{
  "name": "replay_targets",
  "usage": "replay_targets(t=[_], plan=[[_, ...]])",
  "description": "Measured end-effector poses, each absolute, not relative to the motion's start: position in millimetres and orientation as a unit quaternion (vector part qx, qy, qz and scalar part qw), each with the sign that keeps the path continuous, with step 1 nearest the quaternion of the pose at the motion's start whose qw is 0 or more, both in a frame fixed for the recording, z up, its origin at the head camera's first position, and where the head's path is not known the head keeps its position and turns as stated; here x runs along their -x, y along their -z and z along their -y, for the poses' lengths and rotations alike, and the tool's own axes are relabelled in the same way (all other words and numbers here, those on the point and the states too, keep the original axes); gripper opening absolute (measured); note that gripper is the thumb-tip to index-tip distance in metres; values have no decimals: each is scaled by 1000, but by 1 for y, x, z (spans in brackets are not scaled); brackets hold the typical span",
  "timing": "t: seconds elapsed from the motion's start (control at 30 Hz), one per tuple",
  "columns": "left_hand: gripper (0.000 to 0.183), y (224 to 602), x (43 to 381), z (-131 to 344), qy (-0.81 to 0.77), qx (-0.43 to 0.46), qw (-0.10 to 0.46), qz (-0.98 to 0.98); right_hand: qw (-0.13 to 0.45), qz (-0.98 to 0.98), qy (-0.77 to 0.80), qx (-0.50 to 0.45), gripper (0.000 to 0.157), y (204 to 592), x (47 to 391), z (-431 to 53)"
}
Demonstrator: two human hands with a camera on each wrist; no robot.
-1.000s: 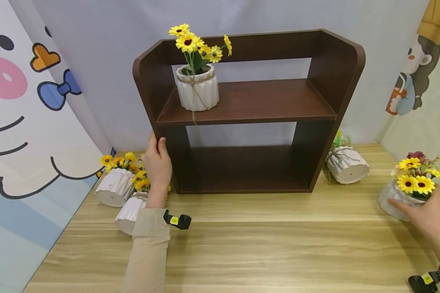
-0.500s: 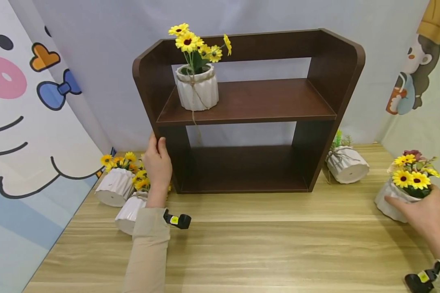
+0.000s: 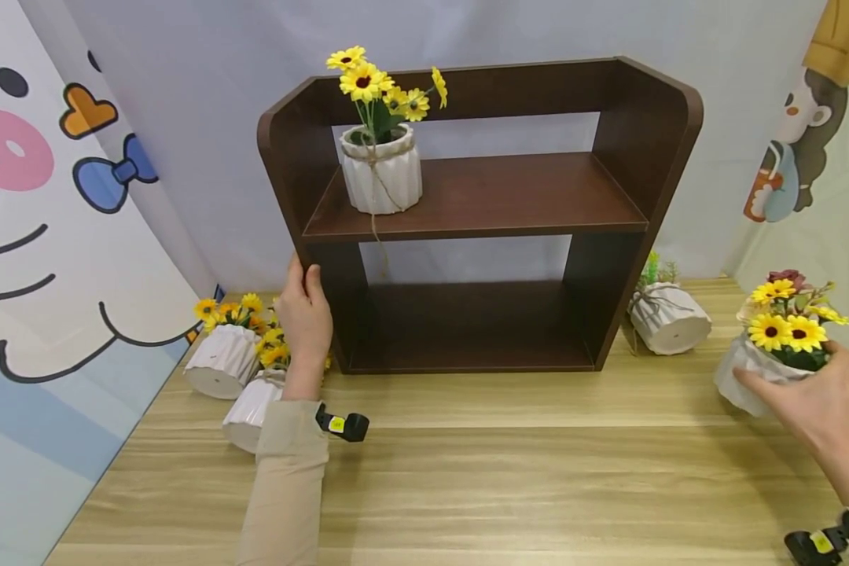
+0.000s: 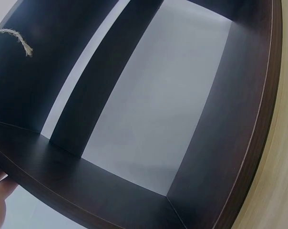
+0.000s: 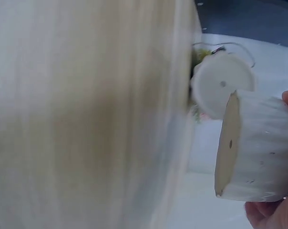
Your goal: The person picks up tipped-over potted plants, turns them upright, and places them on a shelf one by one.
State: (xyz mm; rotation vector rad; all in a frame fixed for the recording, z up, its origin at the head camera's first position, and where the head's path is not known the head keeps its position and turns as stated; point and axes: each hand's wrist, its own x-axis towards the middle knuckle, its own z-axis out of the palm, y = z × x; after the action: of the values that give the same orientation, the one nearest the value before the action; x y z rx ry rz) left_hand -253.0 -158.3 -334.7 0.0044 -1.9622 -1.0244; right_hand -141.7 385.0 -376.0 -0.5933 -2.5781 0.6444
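Note:
At the left side of a dark brown two-tier shelf (image 3: 481, 196), my left hand (image 3: 304, 318) presses against the side panel's outer face. Only its fingers show at the lower left corner of the left wrist view. My right hand (image 3: 817, 401) grips a white ceramic flowerpot (image 3: 739, 377) at the far right, holding yellow sunflowers (image 3: 785, 330) and a dark red bloom. The flat base of this pot (image 5: 228, 143) is seen off the table in the right wrist view. A white pot with yellow flowers (image 3: 382, 177), tied with twine, stands upright on the upper tier's left end.
Two white pots, one behind (image 3: 222, 362) and one nearer (image 3: 248, 413), lie tilted at the left with yellow-orange flowers. Another tilted white pot (image 3: 672, 318) with greenery lies right of the shelf. Wood-grain table (image 3: 502, 487) spreads in front; a pale curtain hangs behind.
My right hand has moved slightly left and up with the sunflower pot. The left hand and the shelf stay where they were.

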Motion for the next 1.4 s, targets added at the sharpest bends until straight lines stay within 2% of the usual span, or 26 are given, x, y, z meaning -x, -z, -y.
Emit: replay_targets(t=[0.4,0.63,0.87,1.2,1.4], plan=[[39,334,254,157,412,-3,447,794,235,920,-258,179,102,345,137,-357],[38,334,255,157,411,-3,450,792,277,916,-258,134,100,322,136,-340],[39,334,253,156,408,0,456,791,289,916,-266,87,101,300,134,-323],[36,332,253,156,406,-5,456,792,363,891,-272,8,87,279,140,-298],[35,333,254,157,408,-8,451,794,393,876,-278,-31,85,267,146,-284]])
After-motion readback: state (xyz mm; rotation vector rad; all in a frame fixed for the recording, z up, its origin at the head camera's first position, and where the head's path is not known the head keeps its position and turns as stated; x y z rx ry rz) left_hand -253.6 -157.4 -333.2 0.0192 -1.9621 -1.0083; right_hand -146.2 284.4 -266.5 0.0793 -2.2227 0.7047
